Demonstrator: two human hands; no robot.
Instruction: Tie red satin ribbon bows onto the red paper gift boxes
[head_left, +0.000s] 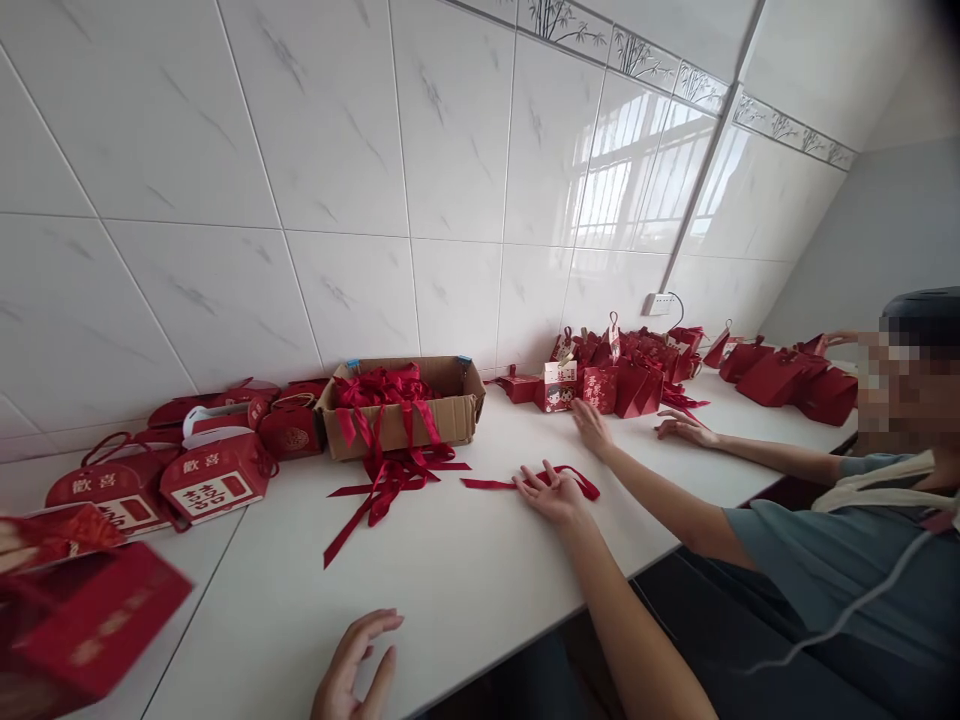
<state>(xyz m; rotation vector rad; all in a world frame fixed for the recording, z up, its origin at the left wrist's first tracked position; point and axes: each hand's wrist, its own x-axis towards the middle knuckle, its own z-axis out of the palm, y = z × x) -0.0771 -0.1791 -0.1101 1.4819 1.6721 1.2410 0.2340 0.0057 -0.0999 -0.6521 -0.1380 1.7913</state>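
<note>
My left hand (360,665) is over the front edge of the white table (420,570), its fingers curved and apart with nothing between them. Farther right, my right hand (555,493) is palm up with its fingers spread, resting by a red ribbon (581,480) that runs on both sides of it. Beyond the hands, a cardboard box (457,415) holds a heap of red ribbons (386,385), and several ribbon ends hang over its front onto the table.
Red gift boxes (217,475) stand at the left, and a blurred red box (105,630) is at the near left corner. Small red bags (637,385) line the tiled wall. At the right sits a person (840,530), both hands on or over the table.
</note>
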